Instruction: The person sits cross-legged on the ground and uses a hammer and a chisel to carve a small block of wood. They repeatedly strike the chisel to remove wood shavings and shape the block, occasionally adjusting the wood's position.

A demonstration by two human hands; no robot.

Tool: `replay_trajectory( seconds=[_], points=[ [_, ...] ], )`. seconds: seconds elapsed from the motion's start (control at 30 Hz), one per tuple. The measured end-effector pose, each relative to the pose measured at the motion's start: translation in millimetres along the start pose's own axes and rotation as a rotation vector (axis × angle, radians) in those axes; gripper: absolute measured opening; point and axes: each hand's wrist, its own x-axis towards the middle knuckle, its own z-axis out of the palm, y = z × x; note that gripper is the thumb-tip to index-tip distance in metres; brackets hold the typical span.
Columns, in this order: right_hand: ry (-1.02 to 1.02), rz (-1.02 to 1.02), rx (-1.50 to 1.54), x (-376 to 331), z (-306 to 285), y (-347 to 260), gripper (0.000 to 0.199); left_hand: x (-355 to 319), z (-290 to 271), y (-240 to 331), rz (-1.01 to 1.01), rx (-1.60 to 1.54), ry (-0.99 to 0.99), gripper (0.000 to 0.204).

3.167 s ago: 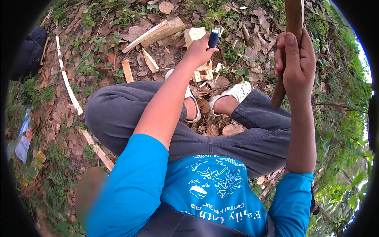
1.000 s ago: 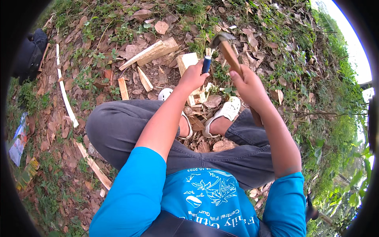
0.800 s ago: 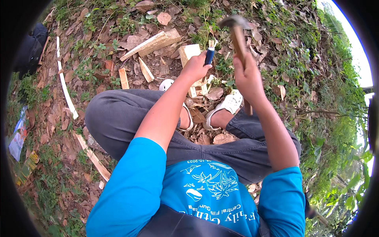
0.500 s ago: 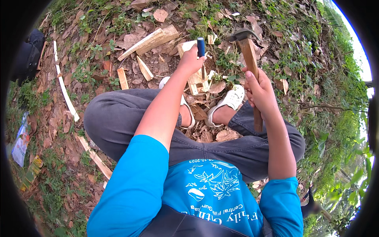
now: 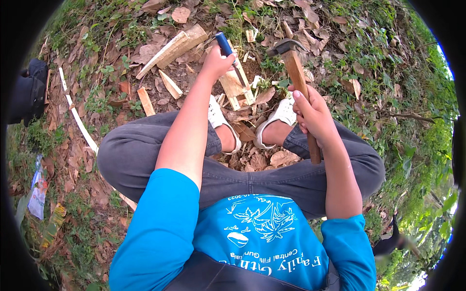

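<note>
My left hand (image 5: 215,65) is closed round a chisel with a blue handle (image 5: 223,43). The chisel leans, its handle to the far left and its blade running down toward the near right. Its tip is by the notched end of a pale wood block (image 5: 230,85) on the ground, just beyond my feet; I cannot tell whether it touches. A claw hammer (image 5: 296,68) with a wooden handle is gripped in my right hand (image 5: 314,114). Its metal head is raised at the far end, to the right of the chisel and apart from it.
Split wood pieces (image 5: 170,85) and a thicker billet (image 5: 187,43) lie on the leafy ground at the far left. My white shoes (image 5: 281,116) flank the near end of the block. A long pale strip (image 5: 77,114) and a plastic packet (image 5: 37,196) lie further left.
The chisel has gone from nearly upright to leaning, its handle moving left with my left hand. The hammer has shifted slightly left and remains raised. The whole view has shifted a little.
</note>
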Motion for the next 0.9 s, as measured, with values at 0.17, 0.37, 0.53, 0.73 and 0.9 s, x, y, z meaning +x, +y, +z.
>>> replay_trajectory(
  seconds=[0.17,0.37,0.53,0.73,0.9],
  points=[
    [-0.036,-0.015,-0.014,-3.9,-0.8,3.6,0.033,-0.1,4.7,9.6,0.178,0.430,0.085,0.045],
    [-0.043,-0.048,-0.026,-13.4,-5.1,12.9,0.033,-5.6,11.8,4.7,0.260,0.468,0.133,0.055],
    [-0.017,-0.062,-0.034,-13.2,-8.5,11.3,0.032,-17.2,24.3,15.4,0.236,0.518,0.121,0.054],
    [-0.020,-0.065,-0.032,-12.0,-8.9,9.9,0.033,-25.8,28.0,19.4,0.313,0.521,0.117,0.052],
    [-0.036,-0.071,-0.032,-10.3,-8.5,13.7,0.032,-28.9,28.9,20.3,0.232,0.397,0.100,0.051]
  ],
)
